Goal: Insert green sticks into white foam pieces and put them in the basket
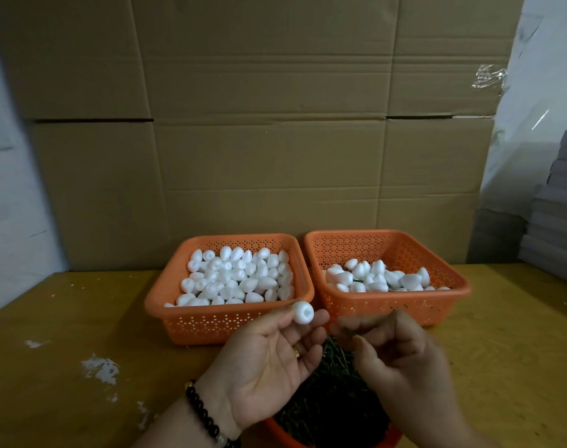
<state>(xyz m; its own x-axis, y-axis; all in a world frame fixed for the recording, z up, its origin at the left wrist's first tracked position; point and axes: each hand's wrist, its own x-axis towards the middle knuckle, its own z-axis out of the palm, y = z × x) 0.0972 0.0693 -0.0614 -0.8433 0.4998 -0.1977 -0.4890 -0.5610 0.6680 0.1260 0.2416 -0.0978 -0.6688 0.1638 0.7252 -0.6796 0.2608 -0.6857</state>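
Nearest, a tub (332, 428) of green sticks (330, 392) sits under both hands for easy reach. The left hand (269, 363) pinches a foam piece (303, 313) at its fingertips, hole turned toward the right hand (395, 354), whose curled, blurred fingers may pinch a stick; I cannot tell. Beyond, the left basket (211, 321) supplies foam; the right basket (388, 310) takes finished ones.

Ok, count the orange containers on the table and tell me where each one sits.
3. The left basket holds plain foam pieces, the right basket sits beside it, and an orange container of green sticks lies nearest, mostly hidden under the hands.
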